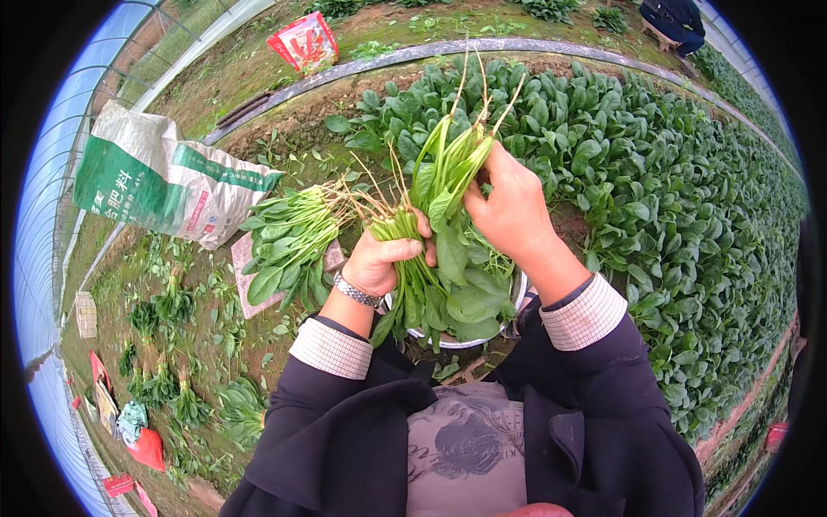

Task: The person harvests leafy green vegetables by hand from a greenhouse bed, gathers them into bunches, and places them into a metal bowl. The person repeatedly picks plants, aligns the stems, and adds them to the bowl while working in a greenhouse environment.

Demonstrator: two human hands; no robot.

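My left hand (381, 258), with a metal-band watch (357, 292) at the wrist, grips a bunch of spinach (413, 284), roots up and leaves hanging. A smaller cluster of spinach plants (446, 168) is pinched in my right hand (513, 207), just above and to the right of that bunch. Its long thin roots point away from me. Below both hands stands a round basin (475, 342) with a pale rim, mostly hidden by leaves. Left of my left hand, a pile of spinach (294, 236) lies on a flat pinkish slab (249, 278), its roots towards my hand.
Dense spinach (646, 194) grows on the right. A green and white woven sack (161, 178) lies at left, above several tied bunches (171, 300) on the soil. A red printed bag (307, 44) stands beyond a long dark strip (413, 55). Another person (678, 26) crouches far right.
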